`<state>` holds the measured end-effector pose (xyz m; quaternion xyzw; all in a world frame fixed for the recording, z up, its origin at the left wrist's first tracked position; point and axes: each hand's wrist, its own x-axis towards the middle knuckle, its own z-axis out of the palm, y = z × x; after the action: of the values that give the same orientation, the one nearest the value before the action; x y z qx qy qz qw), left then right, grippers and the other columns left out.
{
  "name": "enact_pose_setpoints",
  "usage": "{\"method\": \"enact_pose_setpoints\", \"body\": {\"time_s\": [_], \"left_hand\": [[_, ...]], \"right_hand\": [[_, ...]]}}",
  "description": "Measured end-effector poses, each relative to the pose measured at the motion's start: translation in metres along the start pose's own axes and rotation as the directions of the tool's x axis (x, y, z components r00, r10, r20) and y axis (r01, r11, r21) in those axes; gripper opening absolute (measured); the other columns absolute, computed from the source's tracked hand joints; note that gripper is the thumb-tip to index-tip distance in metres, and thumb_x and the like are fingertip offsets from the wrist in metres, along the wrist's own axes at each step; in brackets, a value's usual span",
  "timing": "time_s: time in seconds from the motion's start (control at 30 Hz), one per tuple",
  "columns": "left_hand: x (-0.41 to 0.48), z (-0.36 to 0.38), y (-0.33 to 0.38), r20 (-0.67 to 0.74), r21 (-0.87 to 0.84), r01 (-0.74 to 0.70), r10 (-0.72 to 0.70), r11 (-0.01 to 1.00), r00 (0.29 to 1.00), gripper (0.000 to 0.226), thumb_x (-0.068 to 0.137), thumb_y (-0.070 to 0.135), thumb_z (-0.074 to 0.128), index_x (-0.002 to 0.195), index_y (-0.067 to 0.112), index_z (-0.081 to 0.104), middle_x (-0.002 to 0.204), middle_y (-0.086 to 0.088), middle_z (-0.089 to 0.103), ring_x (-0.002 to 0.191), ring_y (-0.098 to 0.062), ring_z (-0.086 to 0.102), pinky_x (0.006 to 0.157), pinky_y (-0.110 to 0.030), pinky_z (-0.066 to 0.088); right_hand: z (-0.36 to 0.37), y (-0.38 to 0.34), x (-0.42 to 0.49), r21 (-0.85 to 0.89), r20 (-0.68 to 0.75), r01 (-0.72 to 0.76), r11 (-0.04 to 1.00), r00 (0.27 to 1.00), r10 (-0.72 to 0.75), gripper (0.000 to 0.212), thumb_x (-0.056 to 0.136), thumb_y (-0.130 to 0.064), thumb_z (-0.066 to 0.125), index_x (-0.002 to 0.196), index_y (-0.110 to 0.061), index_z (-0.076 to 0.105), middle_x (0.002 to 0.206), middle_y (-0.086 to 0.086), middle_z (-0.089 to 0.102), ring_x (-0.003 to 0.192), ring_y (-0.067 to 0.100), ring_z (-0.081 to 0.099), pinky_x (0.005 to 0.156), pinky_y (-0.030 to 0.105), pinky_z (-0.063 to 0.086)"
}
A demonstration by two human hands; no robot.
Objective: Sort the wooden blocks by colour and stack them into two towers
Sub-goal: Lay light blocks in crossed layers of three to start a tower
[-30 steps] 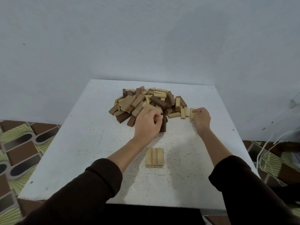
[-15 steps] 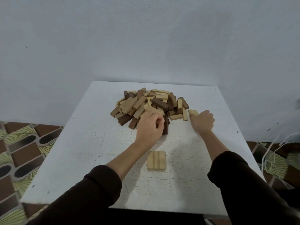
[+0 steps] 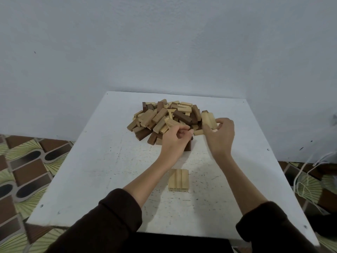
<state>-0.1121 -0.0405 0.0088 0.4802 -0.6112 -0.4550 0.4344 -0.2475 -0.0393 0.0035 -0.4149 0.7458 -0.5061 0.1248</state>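
3 joined blocks [image 3: 178, 179] lie before the pile [image 3: 160, 115]; right hand [image 3: 219, 136] grips pale blocks [image 3: 209, 119], left hand [image 3: 175, 141] curled, hold unclear.

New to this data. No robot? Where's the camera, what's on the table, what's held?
No robot: a person works with bare hands. The camera sits on their head, looking forward and down, so the arms enter from below. On the white table lies a mixed pile of light and dark wooden blocks; nearer the person, three light blocks lie side by side, probably a tower's base. The right hand grips a bundle of light blocks at the pile's right edge. The left hand is curled at the pile's near edge; whether it holds anything is unclear.
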Motion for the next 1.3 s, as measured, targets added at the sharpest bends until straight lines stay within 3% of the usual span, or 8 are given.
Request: {"method": "enact_pose_setpoints", "body": {"time_s": [0.1, 0.23, 0.4, 0.53, 0.63, 0.8, 1.0, 1.3], "left_hand": [[0.005, -0.003, 0.009, 0.030, -0.178, 0.194, -0.192, 0.965, 0.981, 0.029, 0.091, 0.031, 0.062, 0.106, 0.006, 0.065, 0.094, -0.003, 0.068, 0.086, -0.013, 0.065, 0.074, -0.022, 0.054], [0.003, -0.027, 0.004, -0.034, -0.265, 0.214, -0.231, 0.940, 0.972, 0.023, 0.090, 0.016, 0.064, 0.093, -0.006, 0.065, 0.082, -0.013, 0.066, 0.076, -0.018, 0.061, 0.078, -0.042, 0.053], [-0.010, -0.076, -0.019, -0.130, -0.220, 0.225, -0.257, 0.949, 0.958, 0.020, 0.086, 0.006, 0.066, 0.067, 0.007, 0.061, 0.068, -0.009, 0.063, 0.068, -0.018, 0.062, 0.073, -0.038, 0.058], [-0.022, -0.116, -0.047, -0.145, 0.027, 0.237, -0.231, 0.971, 0.962, 0.021, 0.083, 0.006, 0.066, 0.068, -0.007, 0.059, 0.067, -0.019, 0.061, 0.063, -0.016, 0.054, 0.062, -0.025, 0.046], [-0.033, -0.132, -0.065, -0.083, 0.192, 0.217, -0.204, 0.957, 0.975, 0.020, 0.082, -0.001, 0.060, 0.066, -0.013, 0.053, 0.061, -0.011, 0.056, 0.059, -0.010, 0.049, 0.061, -0.021, 0.040], [-0.033, -0.145, -0.077, -0.015, 0.399, 0.235, -0.250, 0.886, 0.968, 0.019, 0.083, 0.017, 0.072, 0.075, 0.003, 0.061, 0.071, -0.002, 0.055, 0.066, -0.013, 0.048, 0.057, -0.015, 0.035], [-0.024, -0.148, -0.084, -0.036, 0.571, 0.156, -0.165, 0.806, 0.986, 0.039, 0.076, 0.024, 0.079, 0.109, 0.006, 0.068, 0.093, -0.006, 0.048, 0.084, -0.018, 0.047, 0.062, -0.020, 0.030], [-0.026, -0.143, -0.088, -0.092, 0.532, 0.119, -0.083, 0.838, 0.992, 0.034, 0.080, 0.014, 0.074, 0.111, 0.006, 0.061, 0.090, -0.007, 0.052, 0.081, -0.017, 0.048, 0.064, -0.018, 0.026]], "right_hand": [[0.005, -0.027, -0.036, 0.068, 0.119, 0.127, 0.990, 0.984, -0.134, 0.023, 0.081, -0.021, 0.068, 0.091, -0.020, 0.046, 0.091, -0.010, 0.042, 0.084, 0.008, 0.042, 0.068, 0.012, 0.035], [0.023, -0.039, -0.063, 0.075, 0.244, 0.197, 0.978, 0.947, -0.209, 0.020, 0.081, -0.015, 0.065, 0.091, -0.017, 0.048, 0.098, -0.002, 0.045, 0.088, 0.007, 0.041, 0.070, 0.005, 0.035], [0.048, -0.051, -0.080, 0.017, 0.547, 0.178, 0.984, 0.822, -0.158, 0.015, 0.094, -0.027, 0.053, 0.098, -0.013, 0.048, 0.108, 0.002, 0.039, 0.108, 0.019, 0.037, 0.090, 0.028, 0.036], [0.066, -0.060, -0.098, -0.093, 0.686, 0.305, 0.948, 0.710, -0.161, 0.027, 0.088, 0.006, 0.038, 0.111, -0.006, 0.046, 0.111, 0.003, 0.032, 0.110, 0.024, 0.033, 0.088, 0.024, 0.028], [0.080, -0.061, -0.111, -0.144, 0.773, 0.347, 0.927, 0.624, -0.114, 0.033, 0.085, 0.005, 0.042, 0.117, -0.004, 0.043, 0.118, 0.010, 0.036, 0.105, 0.024, 0.037, 0.088, 0.029, 0.036], [0.094, -0.062, -0.116, -0.224, 0.789, 0.303, 0.926, 0.614, -0.010, 0.021, 0.089, -0.001, 0.045, 0.111, -0.002, 0.046, 0.106, 0.009, 0.040, 0.089, 0.020, 0.043, 0.061, 0.026, 0.038], [0.105, -0.064, -0.111, -0.281, 0.774, 0.345, 0.895, 0.633, -0.002, 0.027, 0.085, 0.007, 0.048, 0.110, -0.001, 0.051, 0.115, 0.017, 0.050, 0.103, 0.030, 0.050, 0.075, 0.033, 0.041], [0.101, -0.070, -0.099, -0.269, 0.802, 0.185, 0.945, 0.587, 0.113, 0.029, 0.085, 0.004, 0.044, 0.109, -0.003, 0.057, 0.114, 0.011, 0.054, 0.105, 0.026, 0.053, 0.086, 0.038, 0.050]]}}
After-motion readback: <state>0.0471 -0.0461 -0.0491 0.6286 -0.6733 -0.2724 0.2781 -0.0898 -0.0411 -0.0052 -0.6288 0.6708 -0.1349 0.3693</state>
